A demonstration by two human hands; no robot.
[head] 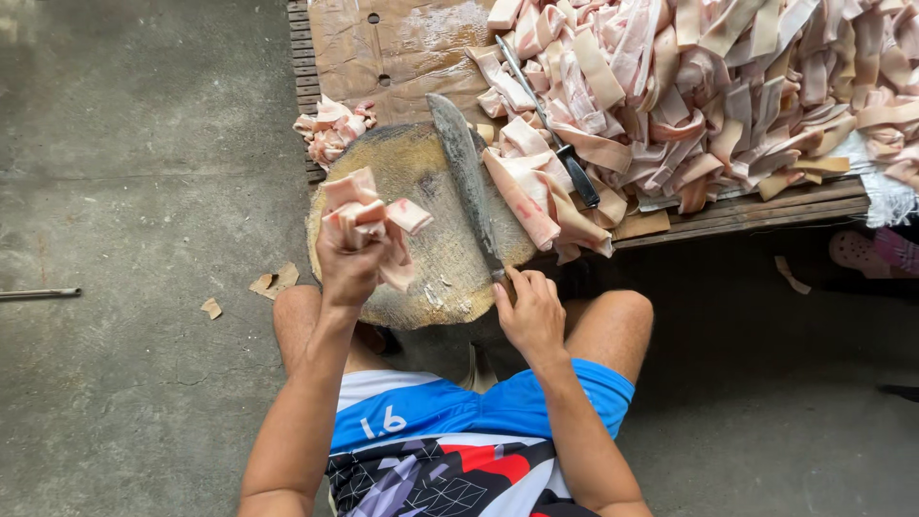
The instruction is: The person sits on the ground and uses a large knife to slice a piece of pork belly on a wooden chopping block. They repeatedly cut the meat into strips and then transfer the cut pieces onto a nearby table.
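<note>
Gripping cut meat pieces (369,222), left hand (349,268) sits frame centre-left; right hand (529,314) holds cleaver (466,182) handle, blade running up-frame across chopping block (431,249).

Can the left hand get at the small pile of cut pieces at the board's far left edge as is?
Probably yes: the left hand, full of cut pieces, is raised over the round chopping board, and nothing lies between it and the small pile.
</note>
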